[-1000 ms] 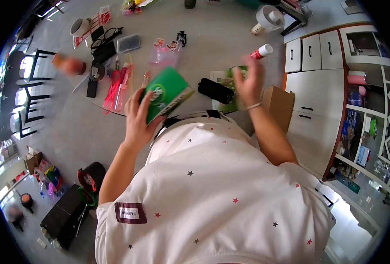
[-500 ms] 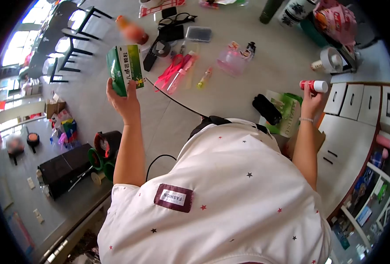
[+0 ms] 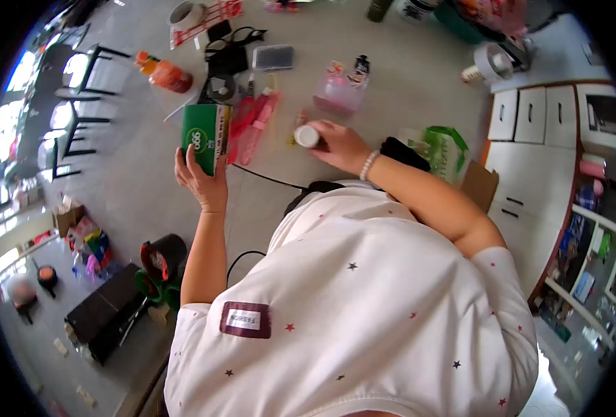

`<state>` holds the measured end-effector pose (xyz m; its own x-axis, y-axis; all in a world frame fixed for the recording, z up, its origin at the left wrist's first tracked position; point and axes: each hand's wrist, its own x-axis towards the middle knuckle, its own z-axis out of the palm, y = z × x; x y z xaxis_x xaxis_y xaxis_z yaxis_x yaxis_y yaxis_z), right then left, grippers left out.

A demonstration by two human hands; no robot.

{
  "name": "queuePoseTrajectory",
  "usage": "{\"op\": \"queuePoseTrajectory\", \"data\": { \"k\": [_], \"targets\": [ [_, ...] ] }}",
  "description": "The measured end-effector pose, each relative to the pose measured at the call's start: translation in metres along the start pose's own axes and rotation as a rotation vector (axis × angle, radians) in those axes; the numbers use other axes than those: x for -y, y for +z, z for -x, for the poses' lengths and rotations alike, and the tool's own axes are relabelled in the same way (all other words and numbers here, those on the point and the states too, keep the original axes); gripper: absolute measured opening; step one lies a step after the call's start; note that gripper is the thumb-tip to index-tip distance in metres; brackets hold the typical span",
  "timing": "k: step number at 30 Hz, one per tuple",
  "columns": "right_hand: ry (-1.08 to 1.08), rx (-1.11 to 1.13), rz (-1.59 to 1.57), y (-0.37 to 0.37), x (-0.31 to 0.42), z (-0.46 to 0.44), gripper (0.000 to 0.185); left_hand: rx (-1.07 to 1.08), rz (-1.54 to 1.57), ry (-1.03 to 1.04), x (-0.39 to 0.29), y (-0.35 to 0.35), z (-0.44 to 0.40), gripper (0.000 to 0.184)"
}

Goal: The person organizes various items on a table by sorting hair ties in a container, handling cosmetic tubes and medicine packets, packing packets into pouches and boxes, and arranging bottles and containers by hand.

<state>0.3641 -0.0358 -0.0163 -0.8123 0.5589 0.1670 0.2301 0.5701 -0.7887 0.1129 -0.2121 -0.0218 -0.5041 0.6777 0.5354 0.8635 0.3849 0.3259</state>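
My left hand (image 3: 205, 184) is closed around the lower part of a green medicine box (image 3: 198, 131), held upright with one printed side facing me. A small bottle with a white cap (image 3: 307, 136) is in the fingers of my right hand (image 3: 345, 144), its cap end turned toward me and its body mostly hidden. The right hand is in front of my body, over the table. Beyond the two hands lie a pink strap and pink tube (image 3: 260, 125), and a clear pink pouch (image 3: 340, 94).
An orange drink bottle (image 3: 167, 75) stands at the far left. Farther back are a flat grey case (image 3: 273, 58), glasses (image 3: 242, 36) and a tape roll (image 3: 187, 14). At right lie a black pouch (image 3: 404, 154) and a green bag (image 3: 447, 149); white drawers (image 3: 523, 115) stand beyond.
My right hand has swung left with the bottle, from beside the drawers to in front of me. The medicine box has turned, showing its green side, and moved slightly lower.
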Motion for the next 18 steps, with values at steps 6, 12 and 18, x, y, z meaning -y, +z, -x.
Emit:
{"op": "queuePoseTrajectory", "data": {
  "k": [6,12,18],
  "targets": [
    [0.155,0.014,-0.094,-0.020,0.006,0.006,0.048,0.029,-0.048,0.043,-0.012,0.006,-0.015,0.070],
    [-0.074,-0.372,0.594,-0.067,0.009,-0.009,0.068,0.137,0.049,-0.012,-0.005,0.006,-0.026,0.072],
    [0.003,-0.200,0.657,-0.082,-0.023,-0.043,0.081,0.174,0.154,-0.151,-0.012,-0.003,-0.032,0.074]
  ]
}}
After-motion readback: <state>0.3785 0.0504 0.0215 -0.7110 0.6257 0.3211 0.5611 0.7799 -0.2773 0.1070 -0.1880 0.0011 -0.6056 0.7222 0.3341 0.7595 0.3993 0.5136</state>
